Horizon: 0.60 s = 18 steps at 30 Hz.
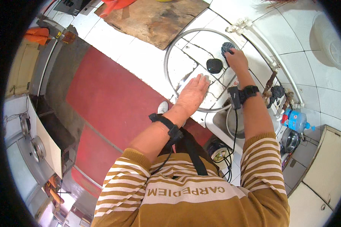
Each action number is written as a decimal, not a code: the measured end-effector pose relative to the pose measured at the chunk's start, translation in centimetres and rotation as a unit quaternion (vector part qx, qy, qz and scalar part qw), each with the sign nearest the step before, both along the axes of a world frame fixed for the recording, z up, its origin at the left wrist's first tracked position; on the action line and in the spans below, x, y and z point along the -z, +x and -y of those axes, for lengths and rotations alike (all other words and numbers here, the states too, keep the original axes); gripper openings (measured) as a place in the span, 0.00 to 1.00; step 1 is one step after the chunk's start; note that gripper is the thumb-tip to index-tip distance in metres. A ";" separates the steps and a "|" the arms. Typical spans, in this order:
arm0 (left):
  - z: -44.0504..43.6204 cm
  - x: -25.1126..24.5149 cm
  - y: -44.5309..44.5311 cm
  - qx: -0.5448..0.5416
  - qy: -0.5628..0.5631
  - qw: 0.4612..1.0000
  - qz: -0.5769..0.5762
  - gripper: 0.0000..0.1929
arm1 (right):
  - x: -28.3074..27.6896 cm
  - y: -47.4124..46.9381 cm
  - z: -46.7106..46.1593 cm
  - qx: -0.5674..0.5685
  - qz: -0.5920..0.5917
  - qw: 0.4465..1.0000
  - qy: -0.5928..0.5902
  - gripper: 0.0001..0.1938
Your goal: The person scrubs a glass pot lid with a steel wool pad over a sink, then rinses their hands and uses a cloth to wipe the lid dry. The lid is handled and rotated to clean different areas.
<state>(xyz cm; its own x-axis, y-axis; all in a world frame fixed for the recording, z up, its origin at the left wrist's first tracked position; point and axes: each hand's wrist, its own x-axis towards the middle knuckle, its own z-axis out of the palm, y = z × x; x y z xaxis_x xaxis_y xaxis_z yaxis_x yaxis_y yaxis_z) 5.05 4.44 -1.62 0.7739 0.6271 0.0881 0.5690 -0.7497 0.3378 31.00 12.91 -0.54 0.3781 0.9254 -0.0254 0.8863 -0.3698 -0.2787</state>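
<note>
A large round glass pot lid [199,49] with a metal rim lies on the white tiled counter [125,45]; the tile joints show through it. Its black knob [214,65] stands up in the middle. My right hand [237,59] grips a dark checked cloth [228,47] against the far right part of the lid, close to the rim. Flat on the near left part of the glass rests my left hand [193,92], holding nothing. Each wrist wears a black strap with a cable.
Right of the lid is a white sink [216,120] holding a metal pot [233,124]. White pipes [272,48] run along the wall. A blue-labelled bottle [294,120] stands beyond the sink. A wooden board [150,22] lies at the counter's far side. A bucket [223,154] stands below.
</note>
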 end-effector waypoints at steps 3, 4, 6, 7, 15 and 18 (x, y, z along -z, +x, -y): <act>-0.1 -0.3 0.1 -0.003 -0.014 1.000 0.012 0.26 | -0.9 -5.2 -2.0 -0.124 0.015 0.990 0.058 0.18; -0.1 -0.5 0.1 -0.001 -0.010 1.000 0.011 0.26 | -1.1 -7.0 -2.3 -0.159 0.030 0.986 0.026 0.17; 0.0 -0.8 0.0 0.000 -0.004 1.000 0.006 0.24 | -1.7 -10.4 -2.3 -0.215 0.056 0.975 -0.022 0.16; 0.1 -0.9 0.0 0.000 -0.002 1.000 0.005 0.24 | -2.1 -11.6 -2.0 -0.242 0.069 0.967 -0.031 0.15; 3.3 -0.4 0.4 0.045 -0.054 0.990 -0.121 0.17 | -4.0 -14.5 4.9 -0.364 0.031 0.929 -0.063 0.11; 4.1 0.3 -0.7 0.027 0.121 0.991 -0.049 0.19 | -2.8 -13.2 1.3 -0.284 0.045 0.956 -0.053 0.12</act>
